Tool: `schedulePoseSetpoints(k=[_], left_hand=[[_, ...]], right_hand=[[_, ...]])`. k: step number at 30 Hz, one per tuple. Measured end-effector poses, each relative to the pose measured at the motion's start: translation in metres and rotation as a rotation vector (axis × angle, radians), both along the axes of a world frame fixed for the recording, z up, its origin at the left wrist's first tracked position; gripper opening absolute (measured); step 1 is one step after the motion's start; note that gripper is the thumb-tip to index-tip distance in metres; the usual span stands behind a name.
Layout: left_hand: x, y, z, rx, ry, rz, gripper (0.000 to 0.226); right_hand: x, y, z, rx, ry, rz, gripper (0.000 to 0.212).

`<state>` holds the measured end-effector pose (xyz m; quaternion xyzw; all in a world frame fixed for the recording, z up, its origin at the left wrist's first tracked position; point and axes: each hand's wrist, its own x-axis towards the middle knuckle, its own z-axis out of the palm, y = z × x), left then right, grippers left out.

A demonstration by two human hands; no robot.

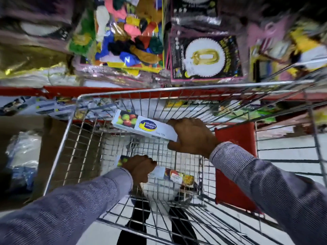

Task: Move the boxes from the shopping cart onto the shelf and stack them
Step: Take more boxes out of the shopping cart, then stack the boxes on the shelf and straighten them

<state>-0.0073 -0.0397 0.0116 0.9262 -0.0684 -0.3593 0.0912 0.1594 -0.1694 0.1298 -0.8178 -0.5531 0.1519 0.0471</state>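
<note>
We judge we are midway — our right hand (pixel 192 137) clamps a white box (pixel 145 127) at twelve o'clock; our left hand (pixel 139 167) grips another box (pixel 174 175) low in the cart (pixel 106 96) — none shelved yet.

Both striped-sleeved arms are reaching forward and down, right hand (pixel 192 137) curling its fingers (pixel 174 123) closed higher up, left hand (pixel 139 167) gripping lower, knuckles up.

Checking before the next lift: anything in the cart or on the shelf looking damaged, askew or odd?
Nothing looks damaged or spilled. The right hand holds one box tilted above the shopping cart; the left hand reaches a second box lying on its floor. The shelf is too blurred to judge.
</note>
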Motion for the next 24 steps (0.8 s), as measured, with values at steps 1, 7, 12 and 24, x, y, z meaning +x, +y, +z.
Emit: schedulePoseSetpoints(k=[1, 7, 12, 24], left_hand=[[-0.003, 0.004, 0.013, -0.014, -0.041, 0.019, 0.054], [-0.001, 0.039, 0.172, -0.049, -0.575, 0.062, 0.054], [0.008, 0.053, 0.308, 0.006, -0.883, 0.103, 0.06], [0.046, 0.086, 0.482, 0.094, -1.119, 0.293, 0.064]], right_hand=[[0.002, 0.002, 0.013, 0.003, -0.005, -0.004, 0.064], [0.027, 0.027, 0.173, 0.138, -0.252, 0.06, 0.065], [0.034, 0.052, 0.304, 0.286, -0.407, 0.094, 0.059], [0.069, 0.086, 0.453, 0.351, -0.414, -0.03, 0.053]])
